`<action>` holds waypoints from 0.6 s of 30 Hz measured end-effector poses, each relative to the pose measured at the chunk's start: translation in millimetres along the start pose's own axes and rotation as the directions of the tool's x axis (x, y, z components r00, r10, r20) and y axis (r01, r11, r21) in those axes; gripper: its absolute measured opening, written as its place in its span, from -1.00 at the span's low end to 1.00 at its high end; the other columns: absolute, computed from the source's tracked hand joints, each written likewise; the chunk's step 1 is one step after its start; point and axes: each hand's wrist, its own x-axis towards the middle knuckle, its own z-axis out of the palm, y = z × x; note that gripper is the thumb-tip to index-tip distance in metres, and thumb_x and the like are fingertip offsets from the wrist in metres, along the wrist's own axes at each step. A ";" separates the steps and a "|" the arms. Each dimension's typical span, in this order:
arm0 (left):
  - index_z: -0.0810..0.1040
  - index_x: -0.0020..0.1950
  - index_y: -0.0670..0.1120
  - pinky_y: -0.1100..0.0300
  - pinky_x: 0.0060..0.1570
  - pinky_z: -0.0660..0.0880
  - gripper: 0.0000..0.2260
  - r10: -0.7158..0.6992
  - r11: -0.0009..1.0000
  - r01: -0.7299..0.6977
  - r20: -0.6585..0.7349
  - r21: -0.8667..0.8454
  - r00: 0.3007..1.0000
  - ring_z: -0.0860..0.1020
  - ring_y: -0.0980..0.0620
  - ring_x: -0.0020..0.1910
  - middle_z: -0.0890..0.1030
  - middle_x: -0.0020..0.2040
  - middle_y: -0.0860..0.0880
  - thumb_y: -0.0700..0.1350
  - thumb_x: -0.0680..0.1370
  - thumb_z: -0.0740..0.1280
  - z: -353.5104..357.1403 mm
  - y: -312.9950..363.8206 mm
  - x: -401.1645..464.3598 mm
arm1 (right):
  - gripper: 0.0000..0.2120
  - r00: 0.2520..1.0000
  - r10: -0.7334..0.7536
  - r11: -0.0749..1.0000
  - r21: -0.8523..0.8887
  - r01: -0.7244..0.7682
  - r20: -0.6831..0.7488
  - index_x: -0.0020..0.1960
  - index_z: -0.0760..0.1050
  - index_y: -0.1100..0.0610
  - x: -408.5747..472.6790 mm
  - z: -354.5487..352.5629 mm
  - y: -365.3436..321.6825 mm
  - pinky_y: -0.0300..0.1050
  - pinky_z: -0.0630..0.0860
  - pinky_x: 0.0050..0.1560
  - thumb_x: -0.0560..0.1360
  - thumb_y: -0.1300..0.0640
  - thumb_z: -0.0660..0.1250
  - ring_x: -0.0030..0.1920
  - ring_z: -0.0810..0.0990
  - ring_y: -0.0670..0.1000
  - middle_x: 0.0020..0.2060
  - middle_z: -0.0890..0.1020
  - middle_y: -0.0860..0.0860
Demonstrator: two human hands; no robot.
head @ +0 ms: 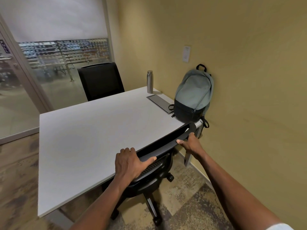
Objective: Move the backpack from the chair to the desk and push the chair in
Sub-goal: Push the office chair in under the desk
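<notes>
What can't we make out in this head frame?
- Seat of the near chair: hidden under the desk, so how far in it sits is unclear.
- Left hand and right hand: fingertips wrap over the backrest top, out of sight.
- Backpack: its back side is against the wall.
- Wall plate: print too small.
- Door sign: cut by the left edge.

Office room: desk (93, 138), swivel chair (154, 176), glass partition (49, 72).
</notes>
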 end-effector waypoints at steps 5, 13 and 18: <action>0.42 -0.25 -0.08 0.06 -0.19 0.42 -0.14 -0.005 1.000 0.005 0.006 0.019 1.000 0.43 -0.06 -0.26 0.52 -0.26 -0.05 0.70 0.22 -0.14 -2.6 -7.4 8.3 | -0.24 1.000 -0.002 1.000 0.014 0.001 0.020 0.47 0.14 0.37 4.6 7.4 -7.8 0.17 0.53 0.19 0.52 -0.03 0.42 0.08 0.44 0.12 0.33 0.46 0.33; 0.42 -0.24 -0.07 0.08 -0.21 0.35 -0.13 -0.009 1.000 0.009 0.007 0.011 1.000 0.39 -0.06 -0.26 0.54 -0.25 -0.05 0.71 0.18 -0.14 -1.4 -11.8 16.4 | -0.30 1.000 0.005 1.000 -0.028 -0.004 0.023 0.38 0.23 0.40 9.2 7.1 -12.4 -0.05 0.42 -0.07 0.51 -0.04 0.43 -0.02 0.45 0.09 0.01 0.48 0.17; 0.42 -0.25 -0.06 0.08 -0.22 0.37 -0.12 -0.019 1.000 0.019 0.017 -0.009 1.000 0.42 -0.07 -0.27 0.51 -0.27 -0.04 0.72 0.16 -0.14 0.6 -11.9 18.2 | -0.36 0.999 0.016 0.998 -0.053 -0.014 0.032 0.30 0.30 0.40 11.3 5.9 -14.4 -0.07 0.40 -0.13 0.50 -0.03 0.45 -0.08 0.45 0.10 -0.08 0.46 0.15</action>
